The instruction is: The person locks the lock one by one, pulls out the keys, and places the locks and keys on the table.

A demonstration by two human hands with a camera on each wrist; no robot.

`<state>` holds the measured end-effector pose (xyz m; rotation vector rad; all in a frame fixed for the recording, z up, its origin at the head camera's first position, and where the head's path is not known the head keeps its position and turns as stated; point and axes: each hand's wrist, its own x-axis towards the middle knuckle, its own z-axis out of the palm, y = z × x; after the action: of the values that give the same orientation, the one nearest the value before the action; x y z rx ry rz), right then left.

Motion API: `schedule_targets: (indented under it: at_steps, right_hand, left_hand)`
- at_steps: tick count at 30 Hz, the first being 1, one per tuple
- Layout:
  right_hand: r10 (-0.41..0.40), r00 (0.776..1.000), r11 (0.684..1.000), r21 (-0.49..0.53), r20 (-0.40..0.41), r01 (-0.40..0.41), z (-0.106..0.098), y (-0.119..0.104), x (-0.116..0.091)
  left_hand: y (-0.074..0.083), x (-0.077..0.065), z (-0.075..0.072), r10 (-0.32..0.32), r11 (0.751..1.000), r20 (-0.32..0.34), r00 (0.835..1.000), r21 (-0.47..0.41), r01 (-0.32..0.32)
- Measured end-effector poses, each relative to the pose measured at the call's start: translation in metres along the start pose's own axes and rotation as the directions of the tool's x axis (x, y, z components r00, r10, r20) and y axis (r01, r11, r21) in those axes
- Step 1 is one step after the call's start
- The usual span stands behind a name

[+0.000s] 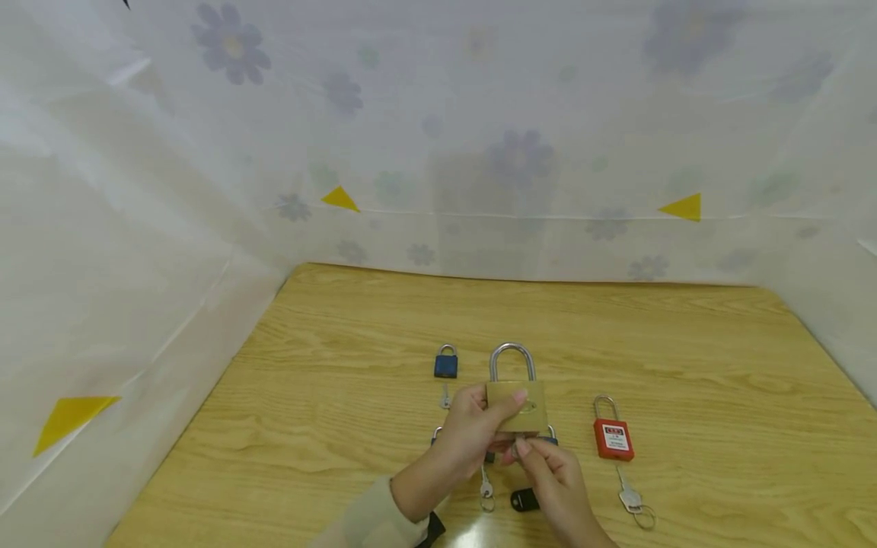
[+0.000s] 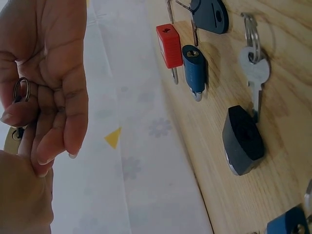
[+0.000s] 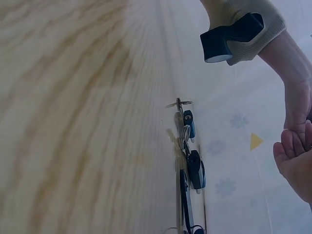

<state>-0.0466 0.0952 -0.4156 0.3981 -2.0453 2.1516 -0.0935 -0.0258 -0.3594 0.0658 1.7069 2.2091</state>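
Note:
My left hand (image 1: 469, 430) grips a large brass padlock (image 1: 537, 397), thumb across its front face and fingers behind. Its steel shackle points up, and both legs meet the body. Just under the lock body, my right hand (image 1: 558, 476) pinches a key at the bottom face, thumb and forefinger together. In the left wrist view a key ring (image 2: 28, 87) hangs at the right hand's fingers, beside the lock's brass edge; the key's blade is hidden. The right wrist view has both hands meeting at its right edge, with the padlock out of sight.
Behind the left hand lie a small blue padlock (image 1: 445, 367) and its key (image 1: 445, 396). To the right are a red padlock (image 1: 613, 439) and a key (image 1: 630, 498) on a ring. Below the hands are another key (image 1: 486, 484) and a black key fob (image 1: 524, 500). A dark padlock (image 2: 242, 141) shows too.

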Motion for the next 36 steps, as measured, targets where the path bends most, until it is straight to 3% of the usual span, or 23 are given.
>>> schedule_targets:
  at_steps: [6,13,20,24,26,28,30,32,34,36]
  right_hand:
    - [-0.049,0.996,0.993,0.111,0.075,0.040,-0.003,0.003,-0.001]
    - [-0.152,0.975,0.988,0.024,0.160,0.150,-0.001,0.005,-0.001]
    - [-0.089,0.979,0.994,-0.049,0.185,0.100,-0.003,0.000,0.003]
    - [-0.033,0.985,0.996,-0.073,0.168,0.045,-0.004,-0.003,0.007]
    - [0.060,0.993,0.993,-0.112,0.100,-0.048,-0.006,-0.005,0.011]
    - [0.193,0.981,0.972,-0.137,0.019,-0.188,-0.009,-0.007,0.019]
    - [0.351,0.935,0.925,-0.134,-0.057,-0.355,-0.013,-0.008,0.031]
    - [0.486,0.871,0.861,-0.136,-0.069,-0.491,-0.019,-0.006,0.045]
    - [0.530,0.847,0.832,-0.172,-0.041,-0.528,-0.023,-0.001,0.060]
    - [0.539,0.842,0.819,-0.224,-0.012,-0.528,-0.025,0.004,0.074]
  left_hand:
    - [-0.001,0.001,-0.001,-0.003,1.000,0.036,0.999,-0.008,0.003]
    - [0.000,0.007,-0.011,0.024,1.000,0.034,0.999,-0.014,-0.023]
    - [0.001,0.010,-0.014,-0.007,0.999,-0.004,1.000,-0.036,0.007]
    - [0.001,0.013,-0.020,0.006,0.996,-0.022,1.000,-0.094,-0.009]
    - [0.003,0.013,-0.024,0.027,0.993,-0.036,0.999,-0.111,-0.030]
    - [0.005,0.012,-0.030,0.047,0.991,-0.045,0.998,-0.120,-0.052]
    - [0.006,0.011,-0.035,0.056,0.992,-0.052,0.997,-0.110,-0.062]
    - [0.008,0.010,-0.040,0.057,0.992,-0.071,0.996,-0.107,-0.064]
    - [0.008,0.009,-0.043,0.053,0.992,-0.090,0.995,-0.109,-0.063]
    - [0.007,0.009,-0.045,0.050,0.992,-0.108,0.993,-0.114,-0.062]
